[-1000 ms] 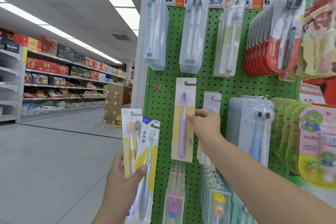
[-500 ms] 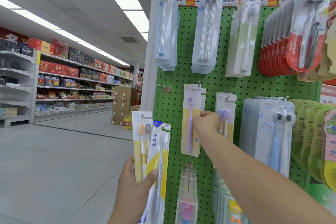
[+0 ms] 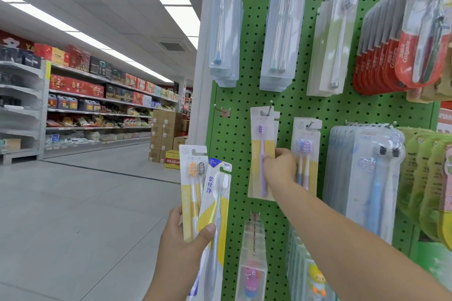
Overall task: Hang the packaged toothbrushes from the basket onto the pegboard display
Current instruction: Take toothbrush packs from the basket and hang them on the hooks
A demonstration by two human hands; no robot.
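Observation:
A yellow-and-white pack with a purple toothbrush (image 3: 261, 154) hangs from a metal hook (image 3: 269, 107) on the green pegboard (image 3: 234, 129). My right hand (image 3: 278, 168) pinches that pack's right edge at mid-height. My left hand (image 3: 182, 244), lower left, grips two packs fanned upright: a two-brush yellow pack (image 3: 192, 190) behind and a blue-topped single-brush pack (image 3: 215, 205) in front. The basket is out of view.
An empty hook (image 3: 221, 110) sticks out left of the purple pack. A two-brush pack (image 3: 304, 159) hangs just right of my right hand. More hanging packs fill the board above, right and below. The aisle floor lies open at left, with stacked cartons (image 3: 166, 134).
The purple pack's hole has slid onto the hook and the pack now hangs flatter against the board. My view has moved closer. My left hand still holds the two packs.

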